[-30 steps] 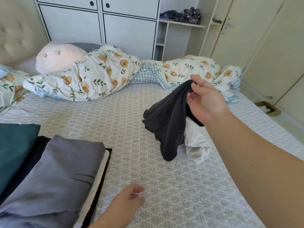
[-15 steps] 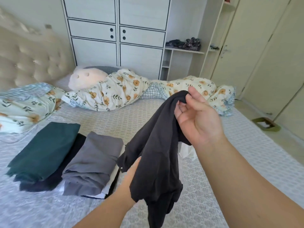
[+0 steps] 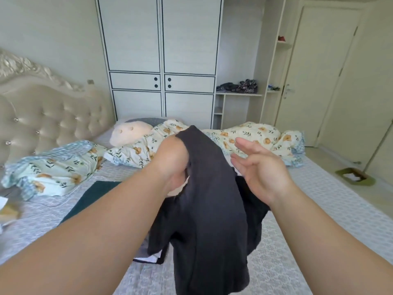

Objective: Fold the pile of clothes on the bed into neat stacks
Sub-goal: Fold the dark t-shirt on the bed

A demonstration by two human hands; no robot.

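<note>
A bed (image 3: 319, 199) covered by a pale patterned sheet is seen from above, stretching away toward a tall white wardrobe (image 3: 159, 60) and a tufted cream headboard (image 3: 42, 120) at the left. A crumpled floral duvet (image 3: 138, 150) is bunched along the far side of the bed, with a pale plush pillow (image 3: 129, 134) resting against it. A dark grey garment (image 3: 208, 220) is held up in mid-air above the middle of the bed, its cloth hanging down in loose folds toward the viewer. Its top edge is gripped by the left hand (image 3: 172, 165), whose fingers are curled into the fabric. The right hand (image 3: 259, 167) is held just beside the garment with its fingers loosely spread and nothing grasped; whether it touches the cloth cannot be told. A folded dark green garment (image 3: 95, 192) is seen lying flat on the bed at the left, partly hidden behind the left forearm. A green dustpan (image 3: 355, 177) is seen on the floor at the right.
</note>
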